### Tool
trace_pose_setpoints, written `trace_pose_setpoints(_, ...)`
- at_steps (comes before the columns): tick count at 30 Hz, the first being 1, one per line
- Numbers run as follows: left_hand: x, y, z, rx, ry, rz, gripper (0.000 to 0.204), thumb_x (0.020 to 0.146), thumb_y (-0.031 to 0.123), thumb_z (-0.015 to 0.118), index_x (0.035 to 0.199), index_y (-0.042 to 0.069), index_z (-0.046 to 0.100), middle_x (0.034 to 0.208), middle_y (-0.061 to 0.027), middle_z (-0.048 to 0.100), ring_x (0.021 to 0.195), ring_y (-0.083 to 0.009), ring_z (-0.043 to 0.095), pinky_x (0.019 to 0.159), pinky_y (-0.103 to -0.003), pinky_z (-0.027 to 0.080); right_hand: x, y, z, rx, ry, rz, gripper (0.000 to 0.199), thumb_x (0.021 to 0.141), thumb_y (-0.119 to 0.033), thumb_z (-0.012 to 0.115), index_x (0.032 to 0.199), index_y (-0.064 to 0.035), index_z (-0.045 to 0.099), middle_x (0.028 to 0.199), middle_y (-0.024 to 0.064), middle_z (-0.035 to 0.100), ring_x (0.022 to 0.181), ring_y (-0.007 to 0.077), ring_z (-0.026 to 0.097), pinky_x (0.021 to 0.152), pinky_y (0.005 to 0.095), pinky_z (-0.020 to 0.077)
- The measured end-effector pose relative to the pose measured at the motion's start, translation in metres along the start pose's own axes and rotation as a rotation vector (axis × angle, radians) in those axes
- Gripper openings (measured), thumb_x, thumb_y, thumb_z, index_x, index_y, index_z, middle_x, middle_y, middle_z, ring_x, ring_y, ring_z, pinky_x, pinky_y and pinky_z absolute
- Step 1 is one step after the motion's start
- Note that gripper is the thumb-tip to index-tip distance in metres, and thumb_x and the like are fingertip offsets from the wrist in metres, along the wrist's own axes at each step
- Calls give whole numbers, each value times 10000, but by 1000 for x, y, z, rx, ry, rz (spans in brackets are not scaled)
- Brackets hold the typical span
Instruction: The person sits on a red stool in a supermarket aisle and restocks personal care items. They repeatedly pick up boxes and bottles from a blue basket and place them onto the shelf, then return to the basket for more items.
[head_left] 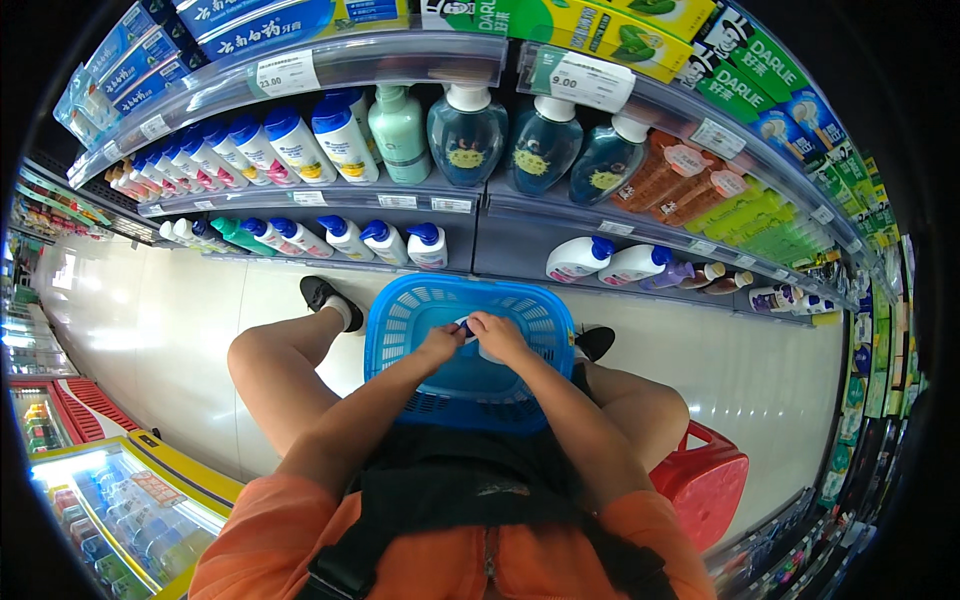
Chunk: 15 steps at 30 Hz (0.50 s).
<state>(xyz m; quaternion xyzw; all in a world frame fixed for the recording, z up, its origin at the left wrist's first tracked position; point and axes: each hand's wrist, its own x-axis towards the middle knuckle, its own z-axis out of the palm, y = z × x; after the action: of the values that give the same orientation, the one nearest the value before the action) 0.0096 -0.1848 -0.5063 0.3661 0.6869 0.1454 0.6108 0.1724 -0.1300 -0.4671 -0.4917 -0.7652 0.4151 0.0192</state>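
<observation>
Over the blue plastic basket (pixel 540 300), my two hands meet around a small white item with a dark blue top (pixel 462 323). It looks like a bottle, but my fingers cover most of it. My left hand (pixel 441 344) is closed on its left side. My right hand (pixel 497 337) has its fingers pinched at the blue top. The basket stands on the floor between my legs, and its slotted rim surrounds both hands.
Ahead, the lower shelf holds white bottles with blue pump tops (pixel 345 238). Dark teal bottles (pixel 467 140) stand above, below toothpaste boxes (pixel 640 40). A red stool (pixel 705 480) is at my right, a yellow-framed chiller (pixel 130 500) behind left.
</observation>
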Motion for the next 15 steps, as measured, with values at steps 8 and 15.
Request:
trace_pose_setpoints(8, -96, 90, -43, -165, -87, -34, 325, 1029, 351, 543, 1242, 117, 618, 1110, -4, 611, 1071, -169, 542, 929, -388, 444, -44, -63, -39, 193, 444, -163, 303, 992, -349, 549, 937, -94, 705, 811, 131, 712, 726, 338, 686, 605, 422, 526)
trace_pose_setpoints(15, -147, 162, -78, -235, -39, 196, 292, 1040, 323, 529, 1170, 85, 639, 1075, -14, 624, 1056, -159, 553, 925, -369, 458, -51, -110, -115, 449, 551, -283, 328, 1005, -329, 550, 1022, -57, 732, 721, 156, 676, 639, 324, 665, 575, 389, 504)
